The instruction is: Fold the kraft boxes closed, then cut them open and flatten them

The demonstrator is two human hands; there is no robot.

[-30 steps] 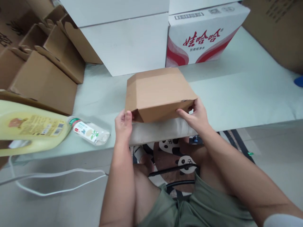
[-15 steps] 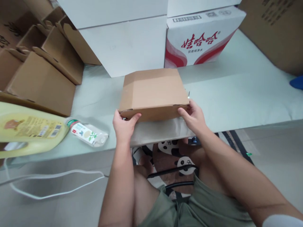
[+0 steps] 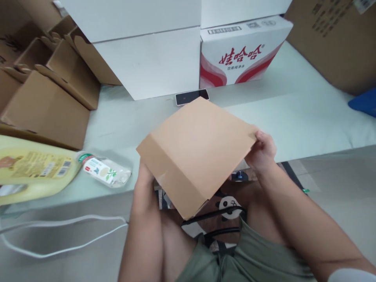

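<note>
A brown cardboard box (image 3: 202,141) is held up at an angle over the table's front edge, one corner pointing down toward my lap. My right hand (image 3: 262,150) is closed around its right corner. At the box's left side, my left hand (image 3: 144,176) supports it from beneath, with most of its fingers hidden behind the cardboard. Beyond the box, a phone (image 3: 192,96) with a dark screen lies on the table, partly covered by the box's far corner.
White cartons (image 3: 158,62) stand stacked at the back, one carton (image 3: 237,64) with red print. Open brown boxes (image 3: 49,105) line the left. A yellow jug (image 3: 38,168) and a clear bottle (image 3: 104,168) lie at the front left. A blue object (image 3: 364,102) is at the right.
The box has been lifted and turned, its near left corner swinging down toward me. My right hand moved up and right with it. The phone has come into view behind.
</note>
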